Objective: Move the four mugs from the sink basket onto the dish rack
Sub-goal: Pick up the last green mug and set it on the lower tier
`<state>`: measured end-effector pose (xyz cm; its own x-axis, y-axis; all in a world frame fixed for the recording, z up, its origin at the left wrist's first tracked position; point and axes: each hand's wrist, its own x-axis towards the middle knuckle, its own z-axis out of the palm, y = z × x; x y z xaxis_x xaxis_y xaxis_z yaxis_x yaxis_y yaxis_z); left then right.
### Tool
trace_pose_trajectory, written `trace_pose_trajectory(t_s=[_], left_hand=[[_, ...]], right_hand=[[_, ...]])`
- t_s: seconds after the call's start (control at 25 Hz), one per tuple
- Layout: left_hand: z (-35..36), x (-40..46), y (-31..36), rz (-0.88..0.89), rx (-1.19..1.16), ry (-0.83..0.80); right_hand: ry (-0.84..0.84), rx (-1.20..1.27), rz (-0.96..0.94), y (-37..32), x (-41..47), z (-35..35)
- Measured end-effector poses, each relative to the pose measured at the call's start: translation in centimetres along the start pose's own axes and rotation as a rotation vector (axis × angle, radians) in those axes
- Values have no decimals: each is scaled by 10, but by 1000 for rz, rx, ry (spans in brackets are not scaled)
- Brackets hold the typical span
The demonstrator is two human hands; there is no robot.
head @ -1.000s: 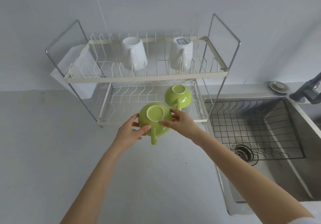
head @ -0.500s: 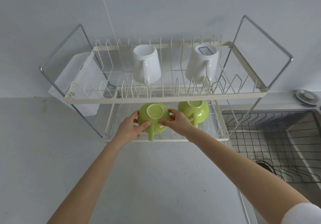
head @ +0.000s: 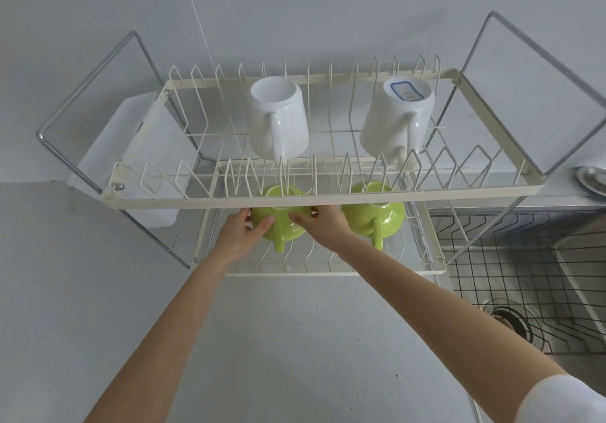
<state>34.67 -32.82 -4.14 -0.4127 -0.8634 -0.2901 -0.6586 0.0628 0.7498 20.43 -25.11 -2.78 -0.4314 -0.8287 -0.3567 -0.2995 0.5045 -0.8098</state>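
A two-tier cream wire dish rack [head: 210, 202] stands against the wall. Two white mugs sit upside down on its upper tier, one at the left [head: 278, 117] and one at the right [head: 395, 117]. On the lower tier a green mug [head: 373, 217] rests upside down, handle toward me. Left of it is a second green mug [head: 281, 229], also inverted, held from both sides by my left hand [head: 237, 232] and my right hand [head: 323, 225]. Its top is hidden behind the upper tier's front bar. The black wire sink basket [head: 511, 258] at the right holds no mugs.
A steel sink [head: 577, 291] with a drain [head: 511, 321] lies at the right. A white cutting board [head: 137, 160] hangs on the rack's left end. A round metal stopper [head: 592, 180] sits behind the sink. Grey counter [head: 98, 291] spreads in front.
Both hands have carried the green mug from in front of the rack in onto the lower tier, beside the other green mug. My head has moved closer to the rack.
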Motion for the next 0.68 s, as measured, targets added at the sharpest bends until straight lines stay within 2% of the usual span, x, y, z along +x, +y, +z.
trace_pose_trajectory(t_s=[0.28,0.68], left_hand=[[-5,-5,-2,-8,-34,-4],[-3,-8,2,33,-31,35]], right_hand=[[54,-175,-135,1,-7,13],[80,-186,-164,1,-6,15]])
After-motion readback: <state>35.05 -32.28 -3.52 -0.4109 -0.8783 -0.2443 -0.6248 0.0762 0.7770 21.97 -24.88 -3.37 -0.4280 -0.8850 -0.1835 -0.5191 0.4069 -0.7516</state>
